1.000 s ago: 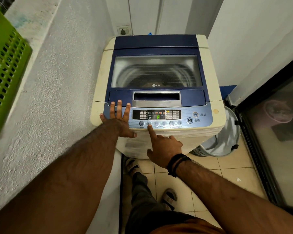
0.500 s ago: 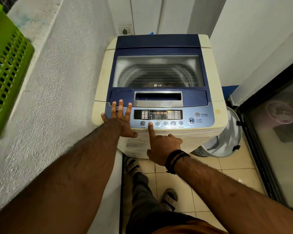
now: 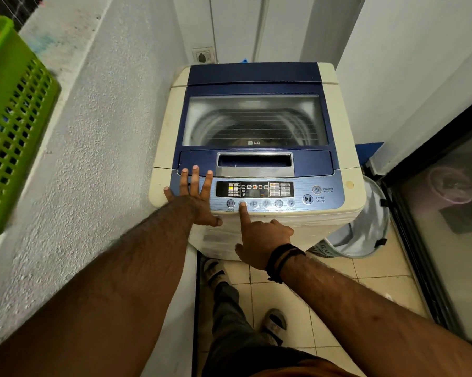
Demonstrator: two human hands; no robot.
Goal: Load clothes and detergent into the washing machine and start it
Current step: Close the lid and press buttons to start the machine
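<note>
Tiled floor (image 3: 365,270); washing machine (image 3: 338,126) lid closed; right hand (image 3: 262,238) forefinger on panel button

green basket (image 3: 14,126), wall socket (image 3: 203,55), tiled floor (image 3: 376,270)

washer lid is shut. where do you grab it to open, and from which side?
Judging by shape, take the lid at the recessed silver handle on its front edge, just behind the control panel. Come from the front, over the panel, fingers hooked into the slot, and lift up and back; the hinge seems to be at the rear.
</note>
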